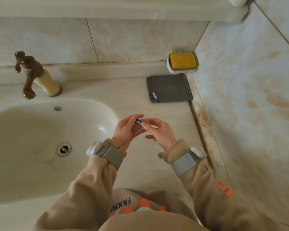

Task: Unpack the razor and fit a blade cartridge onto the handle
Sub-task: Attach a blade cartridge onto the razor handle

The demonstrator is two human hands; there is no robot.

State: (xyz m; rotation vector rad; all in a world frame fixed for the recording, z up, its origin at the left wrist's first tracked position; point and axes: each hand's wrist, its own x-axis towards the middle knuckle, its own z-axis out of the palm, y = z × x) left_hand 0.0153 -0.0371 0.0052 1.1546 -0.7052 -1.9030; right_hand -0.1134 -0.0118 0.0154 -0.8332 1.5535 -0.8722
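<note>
While the blue-and-white blade cartridge (138,121) is pinched at one end by the right fingertips (143,124), its other end is steadied by the left thumb and fingers (135,117), so both hands are closed lightly on it above the counter edge, approx. between basin and wall. It appears to sit in a clear plastic holder (141,125), seen only as thin glinting edges; whether it is already freed cannot be told. The left hand (126,130) is cupped under the pkg, prob. to brace it, and the right hand (159,132) is angled in from the side, prob. for a pull. A second cartridge (154,95) is laid on the grey pouch (169,88) further back, well apart from the hands, presumably parked as a spare. No razor handle can be made out with certainty, so fitting is judged not yet begun. The sink (40,189) lies to the left.
</note>
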